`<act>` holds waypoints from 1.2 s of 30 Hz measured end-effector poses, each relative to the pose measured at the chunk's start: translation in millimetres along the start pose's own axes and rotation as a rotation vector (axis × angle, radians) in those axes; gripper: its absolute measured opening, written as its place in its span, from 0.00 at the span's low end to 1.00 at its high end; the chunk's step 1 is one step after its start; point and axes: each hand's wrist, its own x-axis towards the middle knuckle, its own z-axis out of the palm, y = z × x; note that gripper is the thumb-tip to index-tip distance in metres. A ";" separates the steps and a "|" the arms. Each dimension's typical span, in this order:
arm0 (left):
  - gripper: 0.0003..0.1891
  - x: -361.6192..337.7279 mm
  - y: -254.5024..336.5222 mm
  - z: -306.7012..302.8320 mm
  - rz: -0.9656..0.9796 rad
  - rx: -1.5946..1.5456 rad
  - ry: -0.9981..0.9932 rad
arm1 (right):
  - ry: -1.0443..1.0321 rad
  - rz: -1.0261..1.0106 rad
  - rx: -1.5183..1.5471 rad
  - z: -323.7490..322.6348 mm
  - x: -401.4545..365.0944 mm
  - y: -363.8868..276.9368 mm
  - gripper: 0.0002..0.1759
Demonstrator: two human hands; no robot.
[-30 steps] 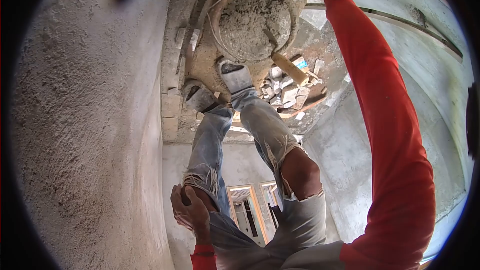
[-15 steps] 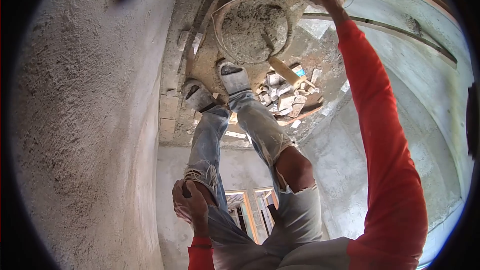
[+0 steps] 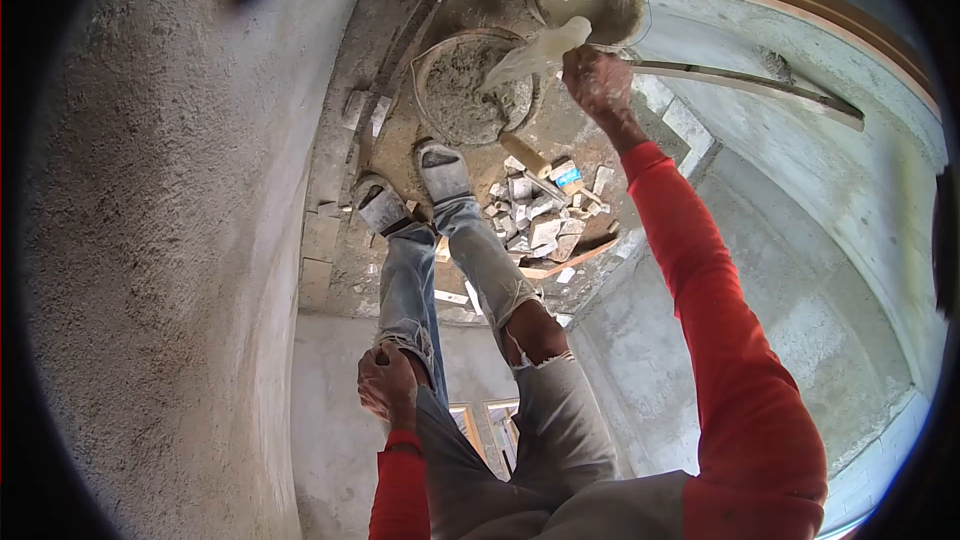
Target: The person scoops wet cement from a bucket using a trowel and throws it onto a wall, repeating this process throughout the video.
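Observation:
My right hand is closed at the bucket's near side, gripping what looks like a small pale cup, blurred and partly hidden. Cloudy water streams from it, leftward into a round tub of wet grey mortar. A tool with a wooden handle leans at the tub's near right edge. Just beyond my right hand, the bucket holds more cloudy liquid. My left hand rests on my left knee with its fingers bent over it, and holds nothing I can see.
Broken tile and rubble pieces lie right of my feet, with a blue-labelled brush among them. A rough plastered wall rises on the left. A long straight bar lies along the right ledge.
My right hand has come out of the bucket and moved left and nearer, and water now pours into the mortar tub. My left hand stays on the knee.

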 end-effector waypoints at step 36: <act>0.24 6.2 -6.9 5.8 0.071 0.062 0.040 | -0.297 0.060 0.198 -41.8 -71.3 -116.5 0.09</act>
